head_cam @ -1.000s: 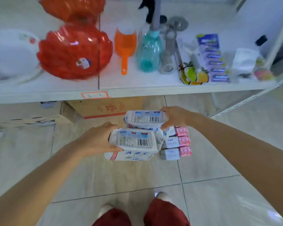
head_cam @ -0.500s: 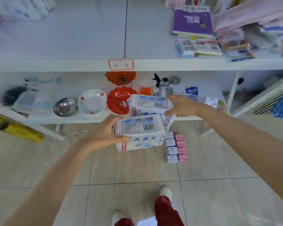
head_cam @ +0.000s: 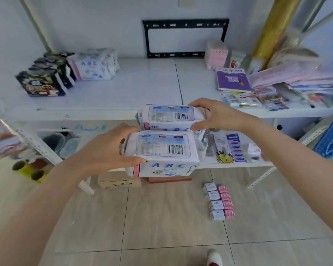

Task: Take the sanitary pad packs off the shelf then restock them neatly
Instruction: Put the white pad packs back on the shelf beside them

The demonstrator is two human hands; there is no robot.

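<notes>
Shelf [head_cam: 104, 96] front: two packs [head_cam: 162, 148] [head_cam: 171, 116] (two hands [head_cam: 108, 152] [head_cam: 217, 114])

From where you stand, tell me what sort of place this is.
Most likely a small shop or stockroom: white metal shelving holds rows of packaged goods, such as ABC pad packs and stationery booklets, and more small packs sit lined up on the tiled floor.

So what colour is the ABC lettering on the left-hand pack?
Blue, on the white plastic sanitary pad pack; head view.
</notes>
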